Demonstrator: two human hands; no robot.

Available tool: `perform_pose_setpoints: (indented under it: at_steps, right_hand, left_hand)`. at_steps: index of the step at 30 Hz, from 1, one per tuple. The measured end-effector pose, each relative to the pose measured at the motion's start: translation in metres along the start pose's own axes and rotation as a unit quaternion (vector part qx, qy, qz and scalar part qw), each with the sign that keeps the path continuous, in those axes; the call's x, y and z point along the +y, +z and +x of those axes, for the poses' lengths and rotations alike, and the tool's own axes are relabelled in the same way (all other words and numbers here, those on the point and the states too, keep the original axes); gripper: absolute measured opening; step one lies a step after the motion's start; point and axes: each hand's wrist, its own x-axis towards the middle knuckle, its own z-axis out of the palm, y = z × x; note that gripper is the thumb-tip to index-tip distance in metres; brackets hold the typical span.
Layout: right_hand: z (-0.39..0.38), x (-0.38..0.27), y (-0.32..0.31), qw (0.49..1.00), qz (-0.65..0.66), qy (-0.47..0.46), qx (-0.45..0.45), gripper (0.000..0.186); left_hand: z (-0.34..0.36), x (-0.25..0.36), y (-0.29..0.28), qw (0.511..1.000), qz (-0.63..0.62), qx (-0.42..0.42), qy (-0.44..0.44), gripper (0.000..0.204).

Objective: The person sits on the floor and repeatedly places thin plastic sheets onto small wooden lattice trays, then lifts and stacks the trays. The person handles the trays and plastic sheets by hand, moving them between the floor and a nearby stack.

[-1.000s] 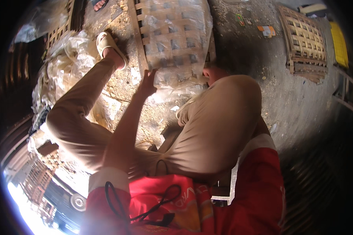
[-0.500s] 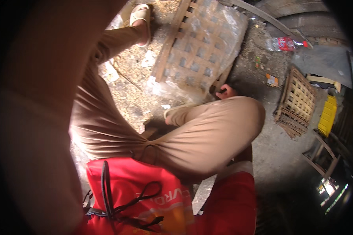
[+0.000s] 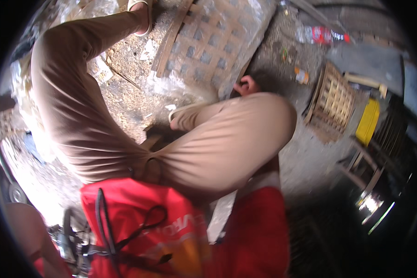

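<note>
Beyond my bent right knee, my right hand (image 3: 248, 86) shows only its curled fingers, right at the near corner of a woven slatted bamboo tray (image 3: 204, 39). Whether they grip the tray's rim or something small cannot be made out. Clear crumpled plastic sheeting (image 3: 171, 85) lies over the tray and bunches at its near edge. At the lower left, part of my bare left arm (image 3: 25, 227) shows below a leg of brown trousers; the left hand is out of the picture.
Wood chips and paper scraps (image 3: 148, 50) litter the floor between my feet. To the right are a smaller woven bamboo panel (image 3: 336, 97), a yellow plastic piece (image 3: 368, 121), a wooden frame (image 3: 363, 164) and a plastic bottle with a red label (image 3: 322, 35).
The brown blur that filled the left side is gone, baring my left leg and the bright ground. The whole view has shifted, so things sit farther left and higher. The right hand stays by the tray corner.
</note>
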Motion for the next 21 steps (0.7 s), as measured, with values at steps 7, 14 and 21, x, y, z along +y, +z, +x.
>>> perform_pose_setpoints:
  at_steps: [7, 14, 21]
  right_hand:
    - [0.022, 0.113, -0.064, 0.995, 0.055, 0.008, 0.079, 0.042]
    - [0.058, -0.023, -0.031, 0.981, 0.083, 0.134, 0.116, 0.057]
    - [0.121, -0.050, -0.053, 0.956, 0.142, 0.162, 0.199, 0.045]
  left_hand:
    - [0.101, 0.037, -0.019, 0.980, -0.006, -0.085, 0.178, 0.041]
    - [0.188, -0.033, -0.002, 0.937, -0.052, -0.211, 0.273, 0.039]
    - [0.064, -0.008, 0.094, 0.941, 0.107, -0.277, 0.161, 0.042]
